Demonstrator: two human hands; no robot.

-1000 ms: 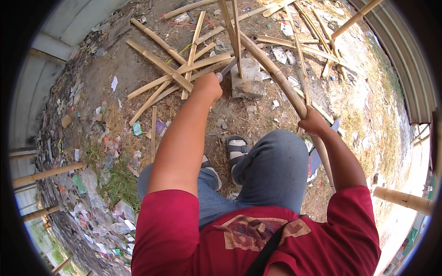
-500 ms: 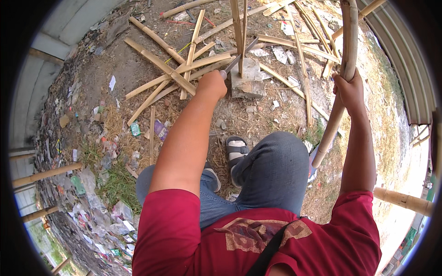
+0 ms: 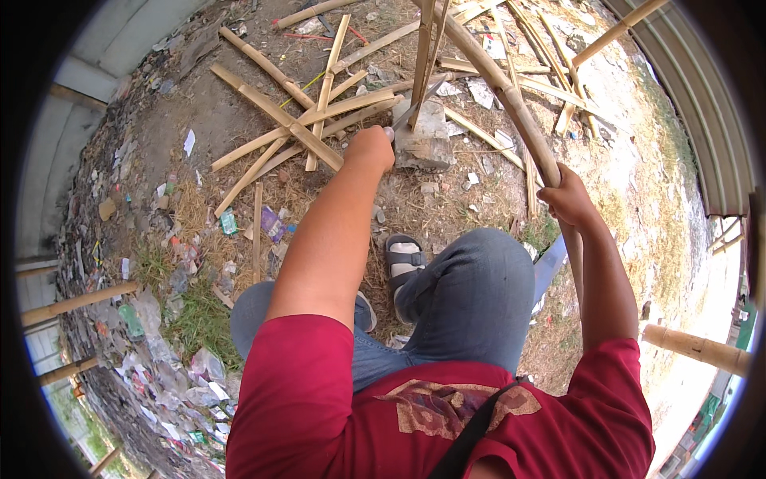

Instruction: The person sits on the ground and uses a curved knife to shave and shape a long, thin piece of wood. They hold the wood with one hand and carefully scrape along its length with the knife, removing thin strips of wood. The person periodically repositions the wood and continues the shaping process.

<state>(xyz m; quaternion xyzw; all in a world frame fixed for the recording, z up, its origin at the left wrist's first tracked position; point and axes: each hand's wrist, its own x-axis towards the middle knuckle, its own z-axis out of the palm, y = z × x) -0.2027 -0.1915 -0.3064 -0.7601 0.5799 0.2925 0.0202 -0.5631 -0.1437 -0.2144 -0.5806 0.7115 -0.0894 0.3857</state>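
My left hand (image 3: pixel 369 148) is stretched forward and closed around the handle of a metal blade (image 3: pixel 411 112), whose tip points up and away over a grey concrete block (image 3: pixel 424 137). A long bamboo pole (image 3: pixel 501 94) is gripped by my right hand (image 3: pixel 568 198). The pole slants from my right side up and left across the ground, passing just right of the block. Two thin split bamboo strips (image 3: pixel 424 49) stand up from the block area. My knee in blue jeans (image 3: pixel 471 295) and a sandalled foot (image 3: pixel 404 260) lie below the hands.
Split bamboo slats (image 3: pixel 287 128) lie crossed on the dirt left of the block, with more bamboo pieces (image 3: pixel 558 88) at the back right. Litter and grass (image 3: pixel 187 311) cover the ground at left. A corrugated metal wall (image 3: pixel 694 104) runs along the right; a thick bamboo post (image 3: pixel 694 347) lies at right.
My right hand swung the bamboo pole up to nearly upright, then brought it back down, slanting left toward the block. My left hand stayed by the block with the blade.
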